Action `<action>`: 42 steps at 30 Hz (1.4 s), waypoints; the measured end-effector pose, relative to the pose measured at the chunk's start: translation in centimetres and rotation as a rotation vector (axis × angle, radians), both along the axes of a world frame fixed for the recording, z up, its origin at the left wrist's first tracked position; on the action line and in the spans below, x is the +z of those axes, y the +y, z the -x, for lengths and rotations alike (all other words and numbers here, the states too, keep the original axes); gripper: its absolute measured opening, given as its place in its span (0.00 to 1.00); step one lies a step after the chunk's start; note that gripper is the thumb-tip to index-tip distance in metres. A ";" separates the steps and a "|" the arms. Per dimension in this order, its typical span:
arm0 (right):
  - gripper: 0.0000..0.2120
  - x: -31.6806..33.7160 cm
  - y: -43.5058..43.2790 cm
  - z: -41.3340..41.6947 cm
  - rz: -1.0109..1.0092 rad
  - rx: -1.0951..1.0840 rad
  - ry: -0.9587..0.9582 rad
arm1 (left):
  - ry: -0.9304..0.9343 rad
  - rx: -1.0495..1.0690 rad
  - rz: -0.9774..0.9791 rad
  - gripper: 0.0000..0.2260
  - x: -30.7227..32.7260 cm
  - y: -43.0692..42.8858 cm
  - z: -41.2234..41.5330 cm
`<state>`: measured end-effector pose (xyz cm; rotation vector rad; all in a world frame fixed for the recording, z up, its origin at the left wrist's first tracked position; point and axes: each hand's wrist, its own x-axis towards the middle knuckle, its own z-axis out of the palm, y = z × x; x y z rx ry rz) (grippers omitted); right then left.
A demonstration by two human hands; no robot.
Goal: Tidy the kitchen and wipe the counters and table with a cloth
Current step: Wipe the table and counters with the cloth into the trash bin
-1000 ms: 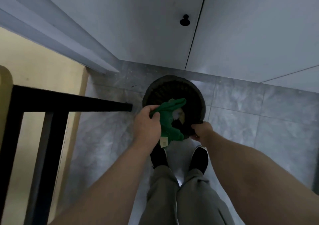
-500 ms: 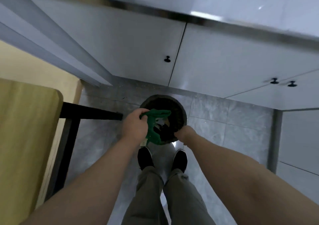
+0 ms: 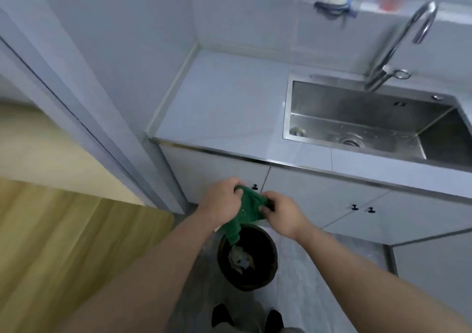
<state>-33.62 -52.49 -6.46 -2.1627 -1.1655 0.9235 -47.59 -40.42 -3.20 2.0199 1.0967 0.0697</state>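
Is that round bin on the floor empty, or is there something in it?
Not empty. The bin stands upright without a lid, and pale crumpled scraps lie at its bottom, below the hanging green cloth.

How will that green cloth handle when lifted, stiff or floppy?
Probably floppy: the green cloth bunches between the left hand and right hand, and its loose end droops toward the bin. Likely light, since finger grips alone hold it up.
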 end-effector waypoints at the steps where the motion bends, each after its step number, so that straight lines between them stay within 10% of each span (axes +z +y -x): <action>1: 0.07 1.6 1.1 -0.2 -0.009 -0.021 -0.006 | -0.031 0.005 0.000 0.09 1.4 1.1 0.1; 9: 0.02 9.8 7.9 -3.4 -0.057 -0.089 0.116 | -0.076 -0.110 0.141 0.21 8.8 10.0 -0.2; 16: 0.02 12.4 17.7 -9.3 -0.038 0.093 0.158 | 0.081 -0.224 -0.281 0.09 10.4 19.7 -4.1; 24: 0.10 13.0 33.0 -19.1 -0.047 0.283 0.143 | 0.278 -0.107 -0.309 0.09 10.3 31.6 -12.3; 42: 0.07 7.2 51.1 -26.0 -0.097 0.305 -0.383 | 0.334 -0.158 -0.615 0.02 5.4 49.5 -24.1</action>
